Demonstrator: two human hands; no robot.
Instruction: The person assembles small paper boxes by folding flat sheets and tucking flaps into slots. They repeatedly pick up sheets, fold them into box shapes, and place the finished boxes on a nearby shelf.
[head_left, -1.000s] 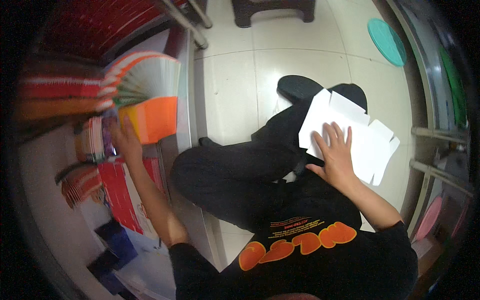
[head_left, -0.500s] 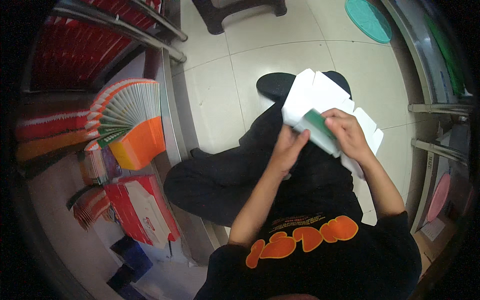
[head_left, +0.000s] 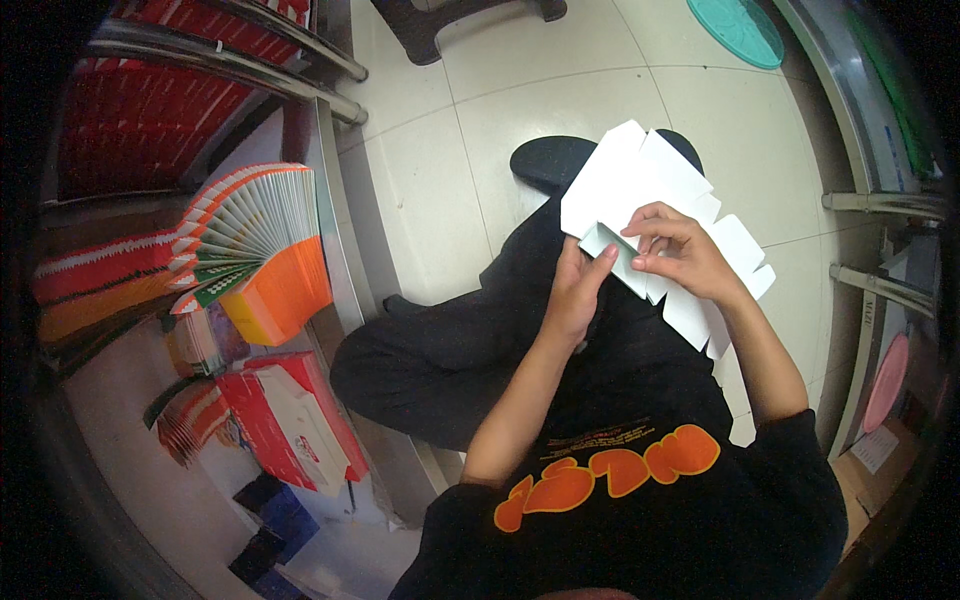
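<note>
Over my lap I hold a small folded cardboard carton [head_left: 602, 238] with a pale inner face. My left hand [head_left: 578, 300] grips its near left side, thumb along the top. My right hand [head_left: 685, 255] has thumb and bent fingers at its right edge; the fingers partly hide that edge. Beneath the carton, flat white die-cut card [head_left: 605, 185] with flaps and notches lies across my legs. More white card [head_left: 740, 245] sticks out past my right hand, and part of it runs under my right wrist.
Left, a shelf holds a fanned row of green-and-orange cartons [head_left: 250, 205], an orange block [head_left: 285, 295] and a red-and-white box [head_left: 290, 420]. A dark stool [head_left: 430, 30] and a teal round lid [head_left: 738, 30] are on the tiled floor ahead. Metal shelf legs [head_left: 885, 202] stand right.
The carton has turned: its green outer face showed before, and now the pale inner face does. My right fingers have shifted along its edge, and the white card has tilted slightly.
</note>
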